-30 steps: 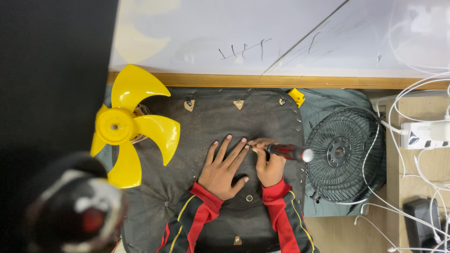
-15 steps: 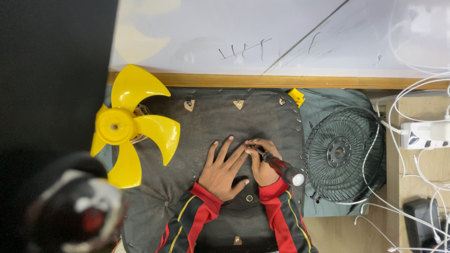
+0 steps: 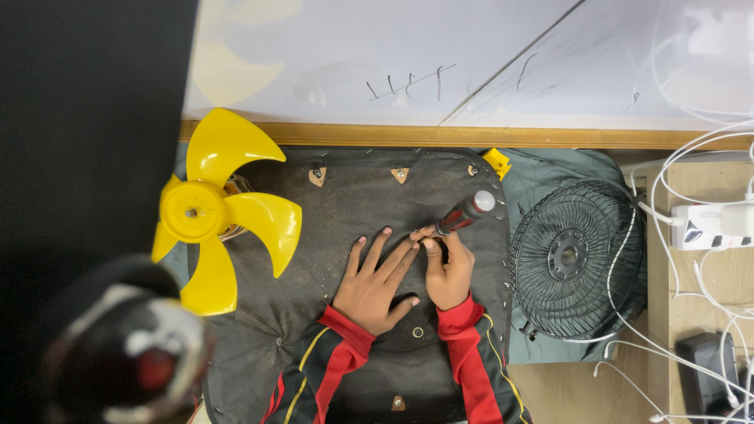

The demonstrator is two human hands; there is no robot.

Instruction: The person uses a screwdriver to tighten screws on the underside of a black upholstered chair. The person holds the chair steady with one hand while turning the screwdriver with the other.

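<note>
Standing over the bench, I see the person's left hand [image 3: 379,280] lying flat on the dark fabric pad [image 3: 314,345], fingers spread and pointing toward the far edge. Just beside it the right hand [image 3: 448,271] is curled round the lower end of a screwdriver [image 3: 463,213], fingers pressed together about the shaft, with the tip down near the left fingertips. Its black and red handle with a pale cap tilts up toward the far right.

As for progress, the fan looks well taken apart: the yellow fan blade [image 3: 216,212] lies loose at the left edge of the pad, and the black wire grille [image 3: 572,259] rests off to the right on a grey-green cloth [image 3: 550,169]. The work in hand is at one small spot in the middle of the pad, where both hands meet; whatever sits under the tip is too small for me to make out, so I cannot tell how much of that job remains.

Against a second ago, the screwdriver has swung round: then it lay nearly level, handle pointing right toward the grille, and now it stands raised and angled to the far side. The left hand has hardly shifted. White cables [image 3: 691,259] trail across the wooden table [image 3: 730,283] at the right
</note>
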